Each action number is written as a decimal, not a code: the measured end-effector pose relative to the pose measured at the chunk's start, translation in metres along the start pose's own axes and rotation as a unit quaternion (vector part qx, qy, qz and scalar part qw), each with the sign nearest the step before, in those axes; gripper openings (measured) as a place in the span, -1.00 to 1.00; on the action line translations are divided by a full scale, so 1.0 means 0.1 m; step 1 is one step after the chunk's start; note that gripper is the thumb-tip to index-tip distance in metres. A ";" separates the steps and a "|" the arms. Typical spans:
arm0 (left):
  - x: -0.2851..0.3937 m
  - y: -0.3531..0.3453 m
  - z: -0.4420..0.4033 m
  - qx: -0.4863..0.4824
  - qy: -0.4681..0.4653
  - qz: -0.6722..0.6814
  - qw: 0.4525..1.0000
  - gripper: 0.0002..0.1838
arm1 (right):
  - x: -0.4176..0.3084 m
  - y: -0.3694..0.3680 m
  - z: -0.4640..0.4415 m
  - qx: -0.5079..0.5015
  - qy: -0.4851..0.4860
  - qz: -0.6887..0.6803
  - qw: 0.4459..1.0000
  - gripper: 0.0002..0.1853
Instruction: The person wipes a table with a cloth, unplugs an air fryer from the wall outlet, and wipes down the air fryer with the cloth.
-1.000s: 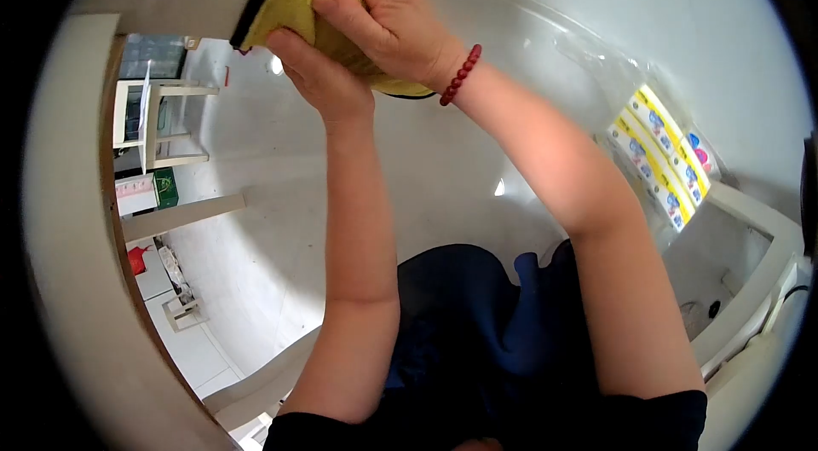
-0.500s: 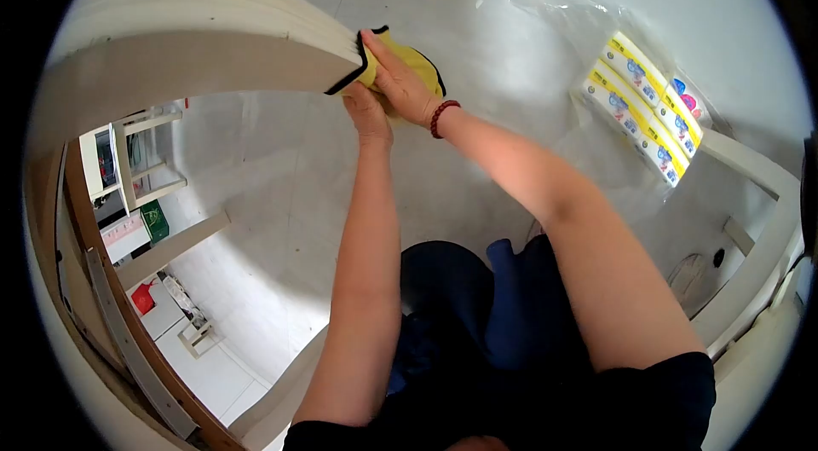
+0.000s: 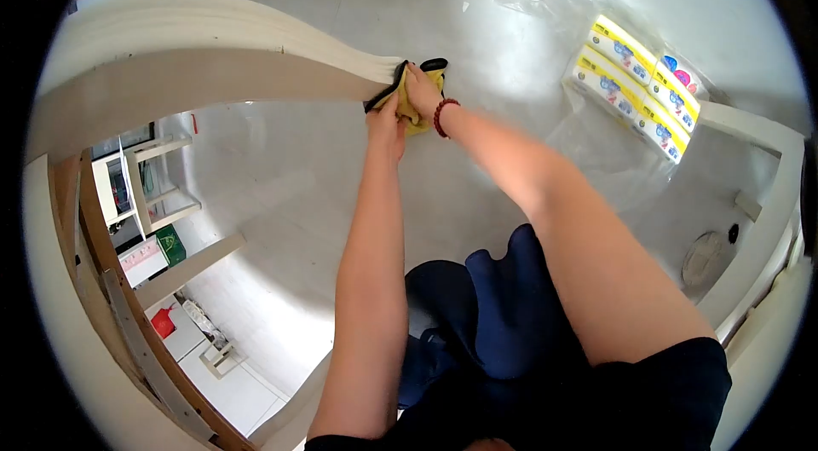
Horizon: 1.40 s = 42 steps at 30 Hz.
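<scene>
A yellow cloth with black edging (image 3: 412, 114) is wrapped around the far lower end of a pale furniture leg (image 3: 256, 72). My left hand (image 3: 388, 125) grips the cloth from below the leg's end, its fingers partly hidden by the fabric. On the other side, my right hand (image 3: 423, 99), with a dark red bead bracelet at the wrist, presses and holds the same cloth. The leg's tip is covered by the cloth and hands.
Plastic-wrapped tissue packs (image 3: 635, 80) lie on the grey floor (image 3: 477, 187) at the right. A pale wooden frame (image 3: 767, 195) stands at the right edge. A brown wooden edge with a metal strip (image 3: 153, 357) runs along the left, near a green box (image 3: 170, 245).
Both hands and the cloth have shifted slightly right and down in view. The cloth is now more bunched around the leg's end. The camera view has moved a little too.
</scene>
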State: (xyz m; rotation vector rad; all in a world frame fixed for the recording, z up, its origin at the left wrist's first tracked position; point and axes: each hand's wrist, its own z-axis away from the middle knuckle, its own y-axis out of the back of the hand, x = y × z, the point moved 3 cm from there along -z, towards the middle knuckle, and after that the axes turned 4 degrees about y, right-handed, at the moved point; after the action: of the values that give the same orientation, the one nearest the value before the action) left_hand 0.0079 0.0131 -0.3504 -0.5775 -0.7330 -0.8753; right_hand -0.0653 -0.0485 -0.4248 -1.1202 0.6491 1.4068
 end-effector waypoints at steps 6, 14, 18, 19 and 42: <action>0.73 -0.14 0.60 -0.044 -0.293 0.040 0.954 -0.52 | -1.45 -0.34 0.70 -0.038 0.241 -0.086 0.966 -0.48; 2.40 -0.74 1.71 -0.070 -0.578 -0.019 0.813 -0.28 | -3.57 -0.49 1.41 -0.191 0.597 -0.154 0.763 -0.41; 2.38 -0.80 1.63 -0.030 -0.593 -0.050 0.803 -0.29 | -3.56 -0.54 1.23 -0.229 0.622 -0.171 0.729 -0.40; 2.36 -0.76 1.53 -0.026 -0.594 -0.062 0.802 -0.29 | -3.50 -0.51 1.21 -0.230 0.619 -0.167 0.732 -0.40; 0.28 -0.04 0.41 0.021 -0.097 -0.051 0.994 -0.47 | -0.65 0.02 0.31 -0.085 0.040 0.167 0.981 -0.37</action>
State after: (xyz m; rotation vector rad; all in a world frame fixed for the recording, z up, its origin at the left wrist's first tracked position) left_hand 0.0036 0.0270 -0.3025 -0.5974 -0.9618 -0.9033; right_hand -0.0835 -0.0495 -0.3552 -1.2490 0.8150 1.7360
